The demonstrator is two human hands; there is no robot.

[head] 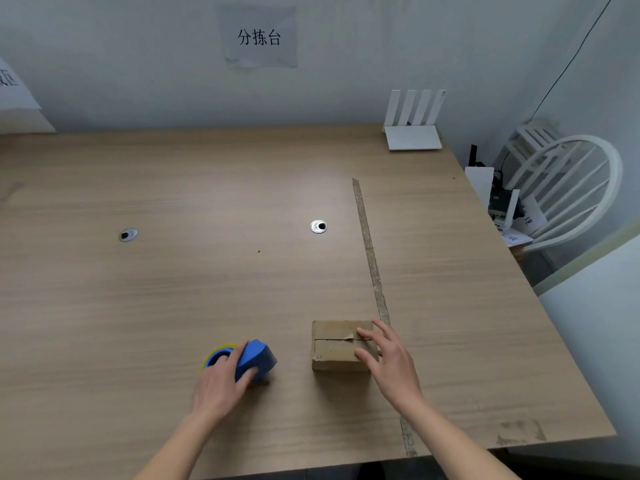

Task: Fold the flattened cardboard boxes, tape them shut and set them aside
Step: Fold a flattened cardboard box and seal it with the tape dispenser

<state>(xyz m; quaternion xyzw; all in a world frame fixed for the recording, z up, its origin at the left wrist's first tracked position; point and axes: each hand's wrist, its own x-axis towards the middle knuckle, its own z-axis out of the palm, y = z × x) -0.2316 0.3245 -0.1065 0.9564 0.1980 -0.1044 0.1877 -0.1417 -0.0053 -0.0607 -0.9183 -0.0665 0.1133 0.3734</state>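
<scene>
The cardboard box (341, 346) sits on the wooden table (207, 188) at about 5 o'clock from the middle. It is folded up, and its top flaps meet in a dark line. A small bit of tape on that line is hard to make out. The right hand (388, 358) covers the box's right side, so that part is hidden. Its fingers are spread out and lie flat on the top of the box — not curled round it.

At about 7 o'clock is the blue tape dispenser (254, 360). The left hand (221, 384) grips it, with fingers and thumb wrapped round its body. The hand hides most of the roll; only a thin yellow edge shows.

A long strip of old tape (370, 258) runs down the table, just past the box's right side, and goes behind the right arm.

On the wall at 12 o'clock a paper sign (259, 37) reads "分拣台". Another paper (14, 88) at 10 o'clock is cut off, and its writing cannot be read.

A white router (412, 131) stands at 1 o'clock — no brand shows. A white chair (568, 188) at 3 o'clock holds small boxes and papers, too blurry to read.
</scene>
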